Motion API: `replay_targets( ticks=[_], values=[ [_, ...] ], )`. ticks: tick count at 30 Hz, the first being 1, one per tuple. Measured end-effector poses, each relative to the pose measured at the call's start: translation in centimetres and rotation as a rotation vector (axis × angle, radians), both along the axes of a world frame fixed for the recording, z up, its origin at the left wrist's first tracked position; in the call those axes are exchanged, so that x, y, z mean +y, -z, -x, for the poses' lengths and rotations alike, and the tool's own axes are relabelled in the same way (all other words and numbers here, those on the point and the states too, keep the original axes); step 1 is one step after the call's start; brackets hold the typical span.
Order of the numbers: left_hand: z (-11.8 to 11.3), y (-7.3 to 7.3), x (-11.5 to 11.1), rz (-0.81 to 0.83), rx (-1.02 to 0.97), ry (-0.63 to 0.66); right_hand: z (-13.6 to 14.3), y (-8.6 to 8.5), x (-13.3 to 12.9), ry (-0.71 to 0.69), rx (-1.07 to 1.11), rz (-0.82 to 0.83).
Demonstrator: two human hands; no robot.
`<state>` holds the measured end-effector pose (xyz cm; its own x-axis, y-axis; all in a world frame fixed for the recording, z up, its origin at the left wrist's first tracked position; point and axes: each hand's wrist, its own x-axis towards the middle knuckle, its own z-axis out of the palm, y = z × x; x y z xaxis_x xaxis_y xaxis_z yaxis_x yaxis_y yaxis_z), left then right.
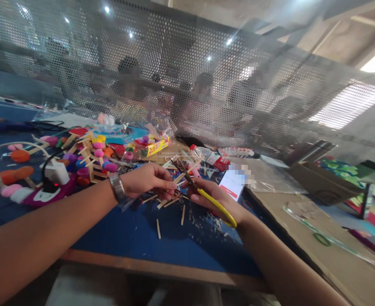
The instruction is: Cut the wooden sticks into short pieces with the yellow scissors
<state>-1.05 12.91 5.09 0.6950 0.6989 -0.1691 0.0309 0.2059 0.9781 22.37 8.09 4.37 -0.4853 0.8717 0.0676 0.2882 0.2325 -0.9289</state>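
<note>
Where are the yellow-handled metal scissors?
Near the head view's centre, the scissors are in the right hand, blades beside the left hand, handle below the lit white phone screen.

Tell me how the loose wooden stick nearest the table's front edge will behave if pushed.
The stick would probably slide easily, lying loose on the blue tabletop. It looks thin and short, so likely very light. Its straight shape suggests it is fairly stiff.

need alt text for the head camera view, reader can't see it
A person's right hand holds yellow-handled scissors and the left hand pinches a thin wooden stick over a cluttered blue table. Short stick pieces lie in front, brightly coloured craft pieces on the left, a lit phone on the right.
</note>
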Motion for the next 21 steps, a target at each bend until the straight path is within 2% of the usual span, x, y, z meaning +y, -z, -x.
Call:
replay_targets(
  ticks=[7,12,14,17,21],
  values=[
    [-0.2,0.3,0.1,-0.079,-0.044,-0.025,-0.7,1.0,0.3,0.022,0.002,0.044],
    [-0.1,0.5,0.3,-0.084,-0.035,-0.011,-0.4,0.3,0.0,0.015,0.007,0.041],
    [-0.1,0.6,0.3,-0.137,-0.009,-0.011,-0.2,0.1,-0.1,0.03,-0.007,0.027],
    [-0.2,0.7,0.3,-0.354,0.065,-0.047,-0.1,-0.1,-0.2,0.045,-0.011,0.014],
    [-0.3,0.5,-0.2,-0.809,0.261,-0.234,0.0,0.0,-0.2,0.039,0.011,0.051]
  ],
)
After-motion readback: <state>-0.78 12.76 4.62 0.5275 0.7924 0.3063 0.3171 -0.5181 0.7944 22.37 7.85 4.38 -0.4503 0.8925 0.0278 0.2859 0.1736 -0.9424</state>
